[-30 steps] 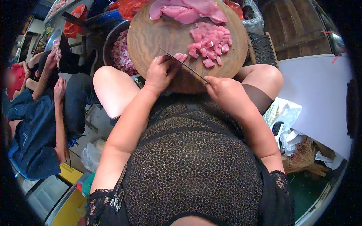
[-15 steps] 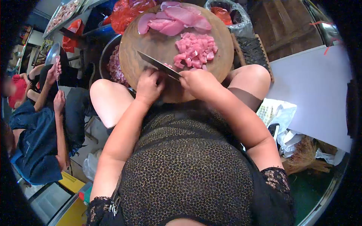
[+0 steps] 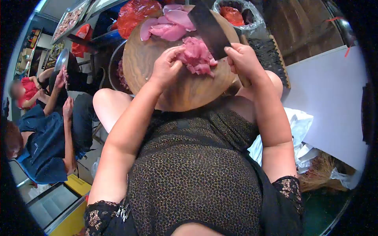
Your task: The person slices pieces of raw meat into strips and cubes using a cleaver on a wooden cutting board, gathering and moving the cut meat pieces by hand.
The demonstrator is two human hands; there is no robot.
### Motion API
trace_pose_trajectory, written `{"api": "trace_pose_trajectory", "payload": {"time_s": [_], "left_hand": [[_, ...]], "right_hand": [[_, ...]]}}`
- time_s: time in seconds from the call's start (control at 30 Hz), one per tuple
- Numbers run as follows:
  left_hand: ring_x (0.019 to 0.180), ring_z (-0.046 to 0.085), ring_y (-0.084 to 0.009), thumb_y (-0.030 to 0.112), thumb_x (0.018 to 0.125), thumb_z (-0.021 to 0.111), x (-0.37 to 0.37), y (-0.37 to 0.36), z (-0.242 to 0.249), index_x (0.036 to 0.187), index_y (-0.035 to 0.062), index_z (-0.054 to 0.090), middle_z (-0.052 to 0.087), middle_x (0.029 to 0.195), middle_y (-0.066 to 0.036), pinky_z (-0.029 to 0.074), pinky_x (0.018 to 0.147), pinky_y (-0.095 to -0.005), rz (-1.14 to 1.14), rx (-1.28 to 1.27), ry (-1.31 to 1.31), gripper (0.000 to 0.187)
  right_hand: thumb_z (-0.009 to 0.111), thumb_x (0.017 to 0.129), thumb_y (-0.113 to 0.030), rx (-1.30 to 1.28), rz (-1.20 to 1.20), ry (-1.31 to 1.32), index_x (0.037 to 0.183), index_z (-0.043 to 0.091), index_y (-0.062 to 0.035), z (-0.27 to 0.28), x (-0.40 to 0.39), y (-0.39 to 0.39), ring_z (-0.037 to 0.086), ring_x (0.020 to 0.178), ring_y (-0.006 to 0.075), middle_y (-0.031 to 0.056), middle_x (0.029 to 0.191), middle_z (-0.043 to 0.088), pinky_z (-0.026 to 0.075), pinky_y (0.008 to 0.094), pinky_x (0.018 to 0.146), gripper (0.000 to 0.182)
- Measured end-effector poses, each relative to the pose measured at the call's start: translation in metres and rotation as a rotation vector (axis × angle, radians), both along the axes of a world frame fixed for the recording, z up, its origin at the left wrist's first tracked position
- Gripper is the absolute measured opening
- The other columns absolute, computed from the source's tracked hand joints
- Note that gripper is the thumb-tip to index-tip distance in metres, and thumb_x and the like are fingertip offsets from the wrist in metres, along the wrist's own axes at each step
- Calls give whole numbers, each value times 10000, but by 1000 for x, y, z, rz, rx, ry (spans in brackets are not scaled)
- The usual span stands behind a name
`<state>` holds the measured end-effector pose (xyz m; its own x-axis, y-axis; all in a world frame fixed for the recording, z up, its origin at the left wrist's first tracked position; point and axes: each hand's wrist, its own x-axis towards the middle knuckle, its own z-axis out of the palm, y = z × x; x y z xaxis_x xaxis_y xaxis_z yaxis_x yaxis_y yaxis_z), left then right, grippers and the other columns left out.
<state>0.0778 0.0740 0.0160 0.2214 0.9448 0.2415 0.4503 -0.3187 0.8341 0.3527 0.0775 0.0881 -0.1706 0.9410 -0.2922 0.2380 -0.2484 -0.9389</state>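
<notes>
My right hand [image 3: 245, 63] is closed round the handle of a broad dark cleaver [image 3: 210, 31]. Its blade stands at the right side of a pile of diced pink meat [image 3: 197, 56] on the round wooden chopping block [image 3: 157, 94]. At the pile's left edge is my left hand [image 3: 167, 65], fingers curled together against the meat; what they pinch, if anything, is hidden. Larger pale pink meat slices [image 3: 167, 26] lie at the block's far side, partly covered by the blade.
A metal basin [image 3: 117, 70] with meat pieces sits left of the block. Red plastic bags [image 3: 136, 17] and a lined bin [image 3: 246, 17] stand behind it. To the left, a seated person [image 3: 45, 137] works with both hands. A white board [image 3: 325, 94] is at the right.
The cleaver has moved from the block's near side to the right of the diced pile, its blade turned. My left hand has moved forward and right to the pile, which is bunched more closely.
</notes>
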Motion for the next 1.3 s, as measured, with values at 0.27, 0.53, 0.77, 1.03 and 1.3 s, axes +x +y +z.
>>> {"api": "trace_pose_trajectory", "payload": {"time_s": [0.27, 0.53, 0.77, 1.03, 1.3], "left_hand": [[1403, 265, -408, 346, 669, 847, 16, -32, -28, 1498, 54, 216, 263, 1516, -239, 245, 1153, -461, 32, 157, 300, 1082], [1429, 29, -500, 567, 614, 812, 76, 2, -42, 1525, 77, 43, 24, 1556, -278, 72, 1139, -613, 134, 250, 508, 1289], [1436, 67, -482, 531, 624, 822, 81, 46, -38, 1524, 124, 147, 81, 1561, -265, 106, 1131, -620, 160, 278, 523, 1196], [1432, 172, -473, 458, 587, 870, 43, 27, 9, 1496, 106, 310, 157, 1552, -285, 217, 1144, -548, -75, 12, 519, 1124], [1079, 621, -245, 198, 850, 732, 20, 53, 20, 1159, 92, 668, 572, 1288, -151, 520, 886, -336, 28, 153, 295, 333]], "right_hand": [[566, 936, -268, 67, -161, -66, 932, 633, -33, -8, 11, 16, 578, 533, 136, 44, 673, 605, 477, 285, 510, 245], [563, 878, -305, 262, -175, -365, 1033, 666, -39, -18, 6, 27, 636, 894, 429, 245, 913, 671, 492, 483, 809, 325], [558, 878, -306, 270, -142, -361, 1028, 667, -37, -14, -1, 27, 634, 899, 434, 253, 935, 666, 493, 483, 807, 327], [579, 916, -222, 361, -132, -378, 957, 648, -18, -22, 0, 25, 574, 544, 127, 35, 647, 607, 461, 302, 527, 219], [565, 889, -254, 303, -138, -343, 1004, 657, -28, -23, 0, 26, 603, 736, 276, 144, 804, 637, 479, 386, 679, 269]]}}
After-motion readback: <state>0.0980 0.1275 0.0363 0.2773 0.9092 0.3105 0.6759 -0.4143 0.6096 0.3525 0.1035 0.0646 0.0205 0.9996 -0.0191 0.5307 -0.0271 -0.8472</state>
